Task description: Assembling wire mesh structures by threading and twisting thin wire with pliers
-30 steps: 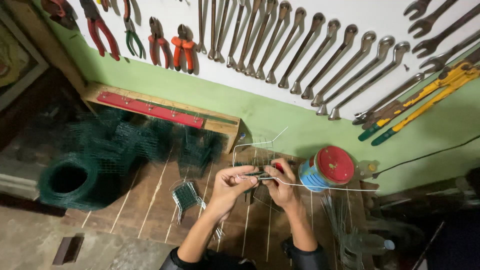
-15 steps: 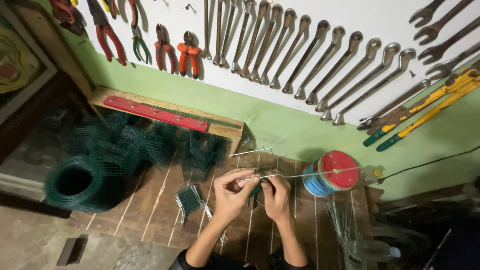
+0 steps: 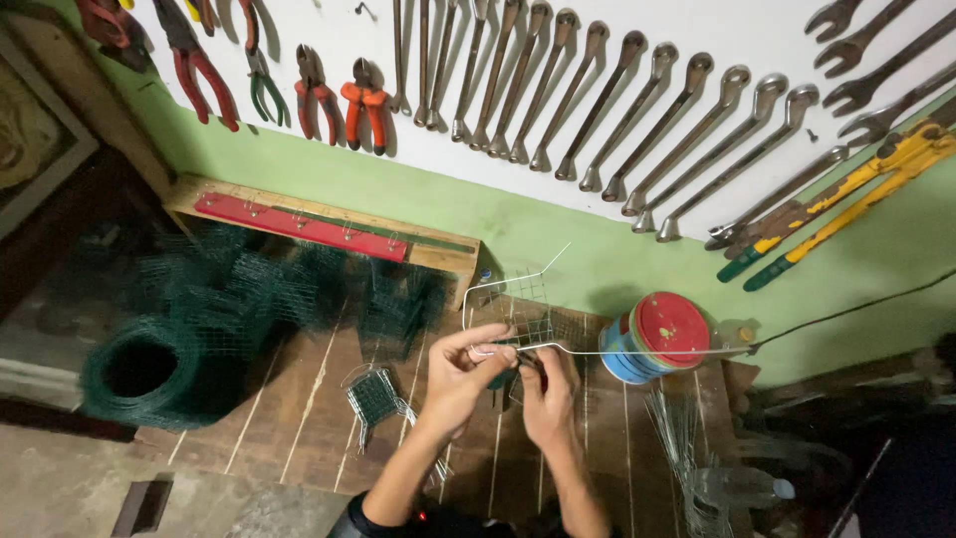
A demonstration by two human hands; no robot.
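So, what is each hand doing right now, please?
Left hand: fingers pinched on the bent wire.
Right hand: closed on the wire mesh piece.

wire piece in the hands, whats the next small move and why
Probably keep the left hand pinching the bent wire steady while the right hand works the small tool at the mesh piece. The wire runs long to the right past the spool, so it could swing if let go.

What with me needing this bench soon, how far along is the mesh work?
Done: one finished-looking mesh piece lies on the bench. In hand: the left hand pinches a silver wire against a mesh panel; the right hand seems to grip it below. Left: a green mesh roll and cut wires lie unused.
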